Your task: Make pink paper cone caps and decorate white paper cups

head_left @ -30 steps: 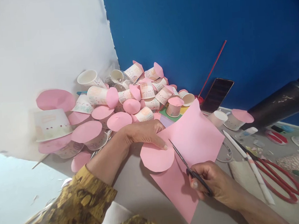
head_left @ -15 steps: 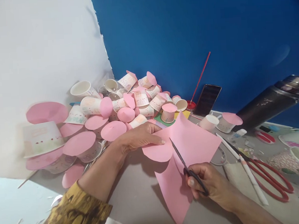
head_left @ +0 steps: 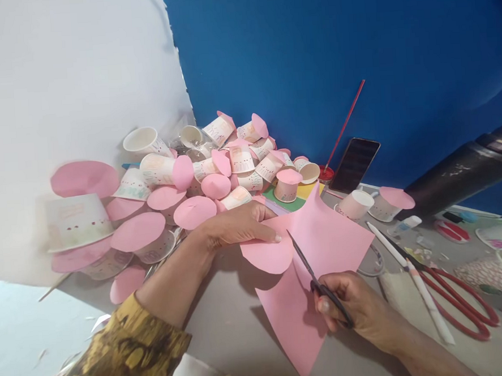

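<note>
A sheet of pink paper is held above the table, with a rounded edge cut along its left part. My left hand pinches that rounded part, thumb on top and fingers underneath, largely hidden. In my right hand is a pair of small scissors with dark handles. Their blades look nearly closed and lie at the cut in the paper, pointing up and left. One strip of the sheet hangs down beneath the scissors toward the table front.
Many decorated paper cups with pink paper discs are heaped at the back left. A phone leans on the blue wall, beside a black bottle. Large red-handled scissors and a white stick lie at right.
The camera view has shifted slightly, moving the background a little rightward. Both hands keep their holds, and the scissors stay at the cut with the blades nearly closed.
</note>
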{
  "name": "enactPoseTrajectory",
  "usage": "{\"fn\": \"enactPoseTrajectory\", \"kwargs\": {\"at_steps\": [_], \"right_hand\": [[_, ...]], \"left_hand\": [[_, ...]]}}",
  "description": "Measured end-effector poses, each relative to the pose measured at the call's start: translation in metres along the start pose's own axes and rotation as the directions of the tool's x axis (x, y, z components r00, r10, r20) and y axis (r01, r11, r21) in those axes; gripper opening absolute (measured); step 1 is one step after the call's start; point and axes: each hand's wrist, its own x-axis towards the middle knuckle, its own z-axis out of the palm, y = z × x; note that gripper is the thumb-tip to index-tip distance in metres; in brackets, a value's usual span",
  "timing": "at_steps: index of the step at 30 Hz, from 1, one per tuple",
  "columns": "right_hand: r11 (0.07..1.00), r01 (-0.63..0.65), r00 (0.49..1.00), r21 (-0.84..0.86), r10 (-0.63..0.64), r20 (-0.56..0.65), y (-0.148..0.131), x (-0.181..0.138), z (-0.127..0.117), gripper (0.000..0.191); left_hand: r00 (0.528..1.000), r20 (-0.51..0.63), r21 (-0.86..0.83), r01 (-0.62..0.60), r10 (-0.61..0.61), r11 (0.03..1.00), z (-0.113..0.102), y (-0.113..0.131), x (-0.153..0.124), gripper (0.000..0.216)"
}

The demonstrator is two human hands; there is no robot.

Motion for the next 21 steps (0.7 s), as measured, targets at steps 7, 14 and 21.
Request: {"fn": "enactPoseTrajectory", "kwargs": {"at_steps": [7, 14, 21], "right_hand": [[0.999, -0.03, 0.999, 0.039, 0.03, 0.012, -0.006, -0.001, 0.002, 0.066], [0.999, -0.032, 0.999, 0.013, 0.032, 0.036, -0.01, -0.002, 0.003, 0.064], [0.998, -0.023, 0.999, 0.062, 0.02, 0.043, -0.004, -0.002, 0.003, 0.064]], "left_hand": [[1.0, 0.015, 0.038, -0.002, 0.002, 0.999, -0.001, 0.001, -0.001, 0.021], [0.999, 0.03, 0.107, -0.025, 0.022, 0.994, 0.0, 0.001, 0.001, 0.019], [0.998, 0.054, 0.081, -0.014, 0.01, 0.997, 0.0, 0.0, 0.0, 0.019]]}}
